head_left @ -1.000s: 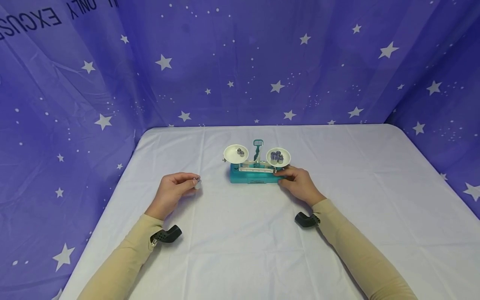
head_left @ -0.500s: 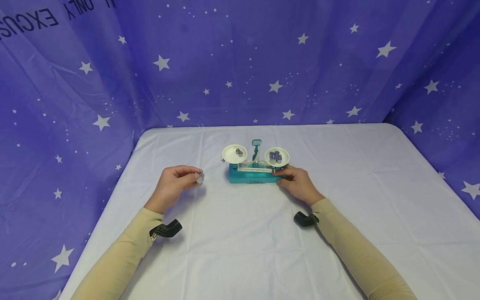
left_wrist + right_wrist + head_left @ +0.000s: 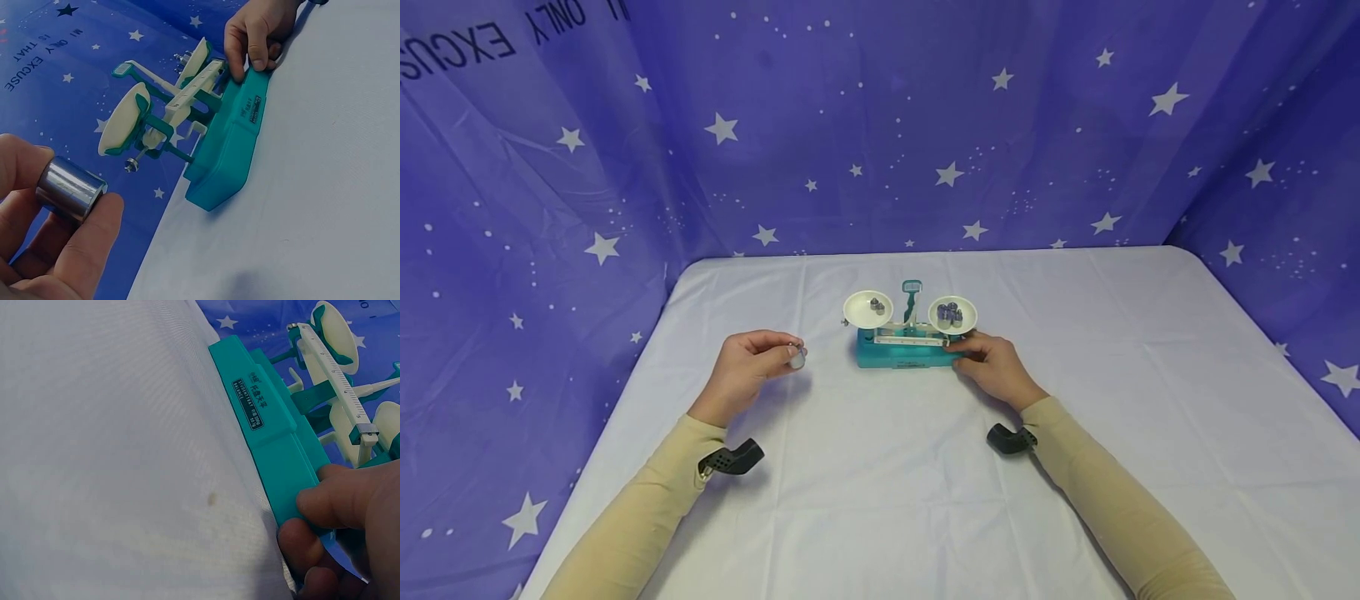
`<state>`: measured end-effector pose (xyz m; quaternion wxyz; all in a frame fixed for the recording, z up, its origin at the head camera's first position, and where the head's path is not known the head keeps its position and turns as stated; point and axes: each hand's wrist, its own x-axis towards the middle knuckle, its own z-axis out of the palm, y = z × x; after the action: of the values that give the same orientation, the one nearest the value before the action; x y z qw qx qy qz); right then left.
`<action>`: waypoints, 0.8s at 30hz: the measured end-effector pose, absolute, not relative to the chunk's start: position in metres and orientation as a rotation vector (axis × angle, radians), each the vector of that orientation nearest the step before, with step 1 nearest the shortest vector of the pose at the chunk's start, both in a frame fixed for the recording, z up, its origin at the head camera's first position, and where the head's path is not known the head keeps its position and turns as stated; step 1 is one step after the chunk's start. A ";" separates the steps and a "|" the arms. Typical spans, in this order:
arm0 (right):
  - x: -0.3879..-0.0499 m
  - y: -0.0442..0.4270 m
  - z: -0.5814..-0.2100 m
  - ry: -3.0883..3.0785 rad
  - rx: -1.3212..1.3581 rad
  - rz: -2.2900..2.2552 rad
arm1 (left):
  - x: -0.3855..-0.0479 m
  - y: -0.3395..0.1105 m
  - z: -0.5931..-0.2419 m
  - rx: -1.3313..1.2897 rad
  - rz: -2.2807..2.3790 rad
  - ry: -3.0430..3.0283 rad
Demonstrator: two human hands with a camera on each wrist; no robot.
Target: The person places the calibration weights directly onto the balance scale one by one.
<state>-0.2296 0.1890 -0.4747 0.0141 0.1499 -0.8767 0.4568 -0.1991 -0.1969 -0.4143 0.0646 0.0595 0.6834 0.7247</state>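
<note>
My left hand (image 3: 743,372) pinches a shiny cylindrical metal weight (image 3: 72,189) between thumb and fingers, held above the table to the left of the balance. The green tray balance (image 3: 904,357) stands on the table with two white pans. Two small weights (image 3: 877,306) sit in its left pan (image 3: 856,315), and several larger ones (image 3: 950,315) are grouped in the right pan (image 3: 967,325). At the right end of the green base, my right hand (image 3: 996,371) grips the corner; in the right wrist view its fingers (image 3: 331,503) are curled against that end.
A white cloth covers the table (image 3: 895,483). Behind and beside it hangs a blue curtain (image 3: 880,125) printed with white stars. On the balance, the scaled beam (image 3: 334,375) runs along the front below the pans.
My left hand has lifted slightly and shifted a little to the right with the weight, then stays nearly still. The right hand keeps its place on the base.
</note>
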 end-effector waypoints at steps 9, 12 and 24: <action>-0.227 0.188 -0.471 -2.740 0.466 1.422 | -0.203 -0.195 -0.402 0.199 2.163 2.126; -0.227 0.188 -0.471 -2.737 0.467 1.427 | -0.207 -0.191 -0.395 0.200 2.135 2.160; -0.228 0.188 -0.472 -2.735 0.472 1.434 | -0.225 -0.164 -0.369 0.205 1.989 2.311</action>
<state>-0.2275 0.1884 -0.4721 0.0087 0.1509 -0.8754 0.4591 -0.2255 -0.1642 -0.3691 0.0427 0.0672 0.7555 0.6503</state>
